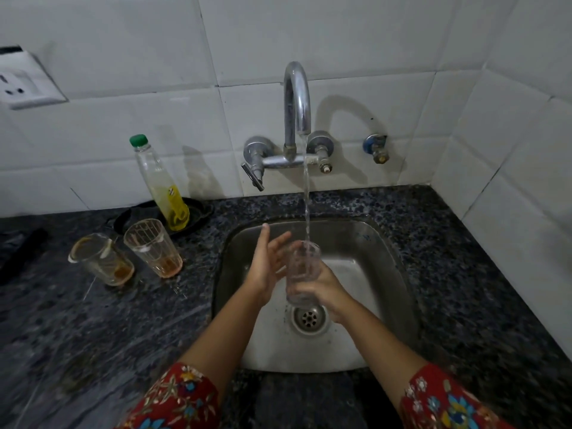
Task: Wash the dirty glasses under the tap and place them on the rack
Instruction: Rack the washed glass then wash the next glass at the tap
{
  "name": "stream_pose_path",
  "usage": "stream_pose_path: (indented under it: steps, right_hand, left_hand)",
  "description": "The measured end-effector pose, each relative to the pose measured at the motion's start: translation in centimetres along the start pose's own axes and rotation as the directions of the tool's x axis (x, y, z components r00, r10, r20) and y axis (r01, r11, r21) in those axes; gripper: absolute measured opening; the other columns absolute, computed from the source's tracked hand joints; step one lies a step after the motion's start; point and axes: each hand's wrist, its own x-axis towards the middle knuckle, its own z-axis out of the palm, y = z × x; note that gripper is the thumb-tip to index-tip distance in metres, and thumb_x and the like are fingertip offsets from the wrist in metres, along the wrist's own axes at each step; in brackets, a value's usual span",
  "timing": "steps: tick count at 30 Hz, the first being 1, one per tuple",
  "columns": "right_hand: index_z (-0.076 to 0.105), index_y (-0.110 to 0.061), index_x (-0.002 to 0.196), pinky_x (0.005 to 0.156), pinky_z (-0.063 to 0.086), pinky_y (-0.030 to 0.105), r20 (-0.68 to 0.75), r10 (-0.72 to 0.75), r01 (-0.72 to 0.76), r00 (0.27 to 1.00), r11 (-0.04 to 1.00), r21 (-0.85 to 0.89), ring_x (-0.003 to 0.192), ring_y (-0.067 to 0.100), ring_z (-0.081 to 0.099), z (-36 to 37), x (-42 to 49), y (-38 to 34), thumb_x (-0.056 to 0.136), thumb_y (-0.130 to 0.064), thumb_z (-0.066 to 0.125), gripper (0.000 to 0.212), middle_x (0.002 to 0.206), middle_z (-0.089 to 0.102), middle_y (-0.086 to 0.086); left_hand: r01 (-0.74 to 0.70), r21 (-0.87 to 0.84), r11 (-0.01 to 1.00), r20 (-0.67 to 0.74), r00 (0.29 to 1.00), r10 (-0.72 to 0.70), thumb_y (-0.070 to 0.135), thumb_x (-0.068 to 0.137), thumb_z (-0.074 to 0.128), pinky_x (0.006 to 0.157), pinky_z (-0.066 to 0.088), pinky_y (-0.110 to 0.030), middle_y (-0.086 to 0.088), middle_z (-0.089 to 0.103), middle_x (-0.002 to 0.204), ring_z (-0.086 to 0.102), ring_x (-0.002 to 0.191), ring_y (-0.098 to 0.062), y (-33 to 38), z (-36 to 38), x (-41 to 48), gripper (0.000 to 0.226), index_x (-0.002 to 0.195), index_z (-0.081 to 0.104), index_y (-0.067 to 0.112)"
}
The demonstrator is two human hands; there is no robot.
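My right hand (323,289) grips a clear ribbed glass (301,269) upright over the steel sink (383,264). Water runs from the chrome tap (297,97) straight into the glass. My left hand (267,266) is beside the glass on its left, fingers spread, palm toward it and holding nothing. Two dirty glasses stand on the counter left of the sink: one (153,247) upright with orange residue at the bottom, another (100,258) farther left with brown residue. No rack is in view.
A bottle of yellow liquid with a green cap (161,184) stands on a black dish (198,212) behind the glasses. The dark granite counter (464,274) surrounds the sink. The drain (309,317) lies below the held glass. A wall socket (21,85) is at far left.
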Motion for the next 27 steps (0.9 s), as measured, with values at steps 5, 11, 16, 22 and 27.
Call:
stream_pose_path:
  steps: [5, 11, 16, 22, 27]
  right_hand:
    - [0.047, -0.019, 0.118, 0.086, 0.054, 0.041, -0.125, 0.078, -0.076, 0.989, 0.997, 0.019, 0.099, 0.022, 0.064, -0.6, -0.2, 1.3, 0.059, -0.015, 0.082, 0.069, 0.113, 0.064, 0.005]
    - [0.043, -0.02, 0.116, 0.074, 0.054, 0.033, 0.045, 0.099, -0.078, 0.994, 0.939, -0.334, 0.1, 0.018, 0.059, -2.0, -1.3, -0.1, 0.067, -0.021, 0.078, 0.06, 0.114, 0.056, 0.002]
    - [0.059, -0.029, 0.109, 0.067, 0.055, 0.032, -0.055, -0.082, 0.03, 0.995, 0.777, -0.629, 0.089, 0.012, 0.063, -3.3, -1.4, -3.1, 0.059, -0.035, 0.083, 0.055, 0.107, 0.065, -0.009]
    - [0.058, -0.023, 0.104, 0.074, 0.05, 0.032, -0.083, -0.28, 0.054, 0.956, 0.448, -0.892, 0.096, 0.022, 0.064, -0.4, 0.0, -7.0, 0.061, -0.067, 0.07, 0.062, 0.105, 0.066, -0.002]
    - [0.063, -0.015, 0.105, 0.071, 0.052, 0.031, -0.17, -0.259, -0.036, 0.951, 0.452, -0.891, 0.097, 0.025, 0.066, 1.2, 2.4, -9.1, 0.064, -0.062, 0.071, 0.064, 0.102, 0.069, 0.005]
  left_hand:
    - [-0.046, 0.135, 0.99, 0.028, 0.999, 0.042, 0.069, 0.092, 0.027, 0.101, 0.037, -0.041, 0.002, 0.068, 0.124, 0.058, 0.117, -0.016, -0.5, 0.4, -1.1, 0.065, 0.135, 0.052, 0.027]
    - [-0.216, 0.561, 0.799, 0.074, 0.975, 0.212, 0.043, 0.094, 0.057, 0.071, 0.05, -0.023, 0.005, 0.066, 0.104, 0.062, 0.089, -0.008, -1.0, 1.3, -1.5, 0.041, 0.126, 0.061, 0.018]
    - [0.138, 0.293, 0.946, -0.141, 0.985, -0.1, 0.049, 0.102, 0.034, 0.054, 0.053, -0.028, -0.009, 0.068, 0.08, 0.065, 0.066, -0.019, -2.2, 0.8, -0.9, 0.048, 0.099, 0.065, 0.013]
    - [0.446, -0.256, 0.858, 0.011, 0.888, -0.459, 0.056, 0.1, 0.026, 0.031, 0.044, -0.019, -0.031, 0.068, 0.092, 0.06, 0.038, -0.02, -3.9, 1.2, 1.1, 0.068, 0.114, 0.052, -0.005]
    - [0.387, -0.438, 0.811, -0.006, 0.901, -0.433, 0.059, 0.099, 0.028, 0.055, 0.056, -0.019, -0.03, 0.068, 0.105, 0.059, 0.038, -0.017, -3.2, 1.8, 2.4, 0.073, 0.12, 0.054, -0.006]
